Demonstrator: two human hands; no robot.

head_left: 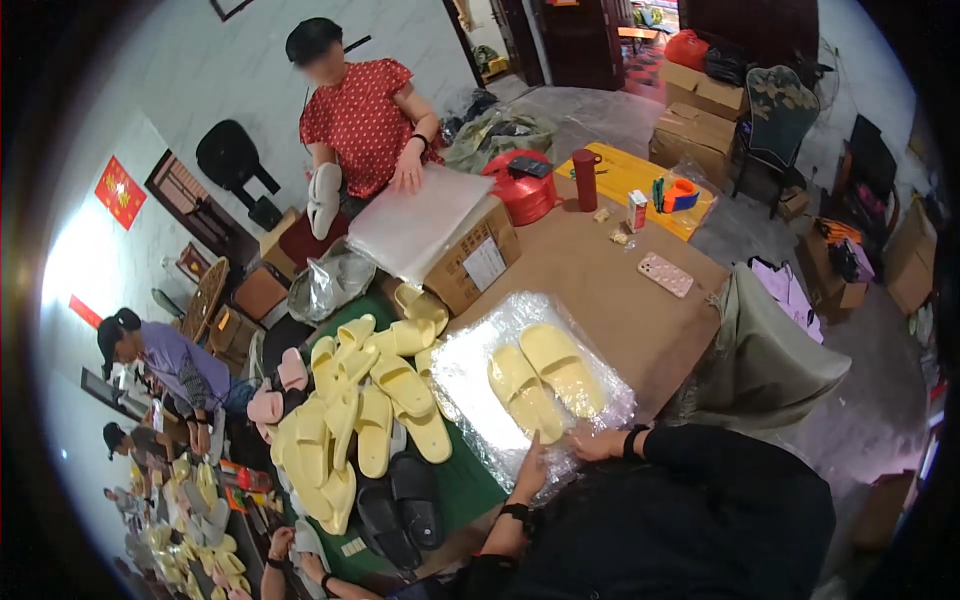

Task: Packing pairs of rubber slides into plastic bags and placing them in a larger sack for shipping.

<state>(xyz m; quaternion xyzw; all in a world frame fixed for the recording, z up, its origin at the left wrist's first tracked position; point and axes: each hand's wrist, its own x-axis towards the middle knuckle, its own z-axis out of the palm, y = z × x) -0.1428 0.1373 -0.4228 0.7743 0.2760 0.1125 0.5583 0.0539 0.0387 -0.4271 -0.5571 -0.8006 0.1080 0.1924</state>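
Note:
A pair of pale yellow slippers (545, 380) lies side by side inside a clear plastic bag (470, 370) on the brown tabletop (600, 290). My left hand (530, 472) grips the bag's near edge, just below the left slipper's heel. My right hand (597, 443) holds the same near edge beside the right slipper's heel. Both forearms are in black sleeves, with a dark band on each wrist.
A heap of yellow slippers (370, 410) lies left of the bag, with black slippers (400, 505) and pink slippers (280, 390) nearby. Behind stand a cardboard box (475, 260) topped with clear bags (415, 225), a red bottle (585, 180) and a phone (665, 273). A person in red (360, 120) holds a white slipper (323, 198); other workers sit at the left.

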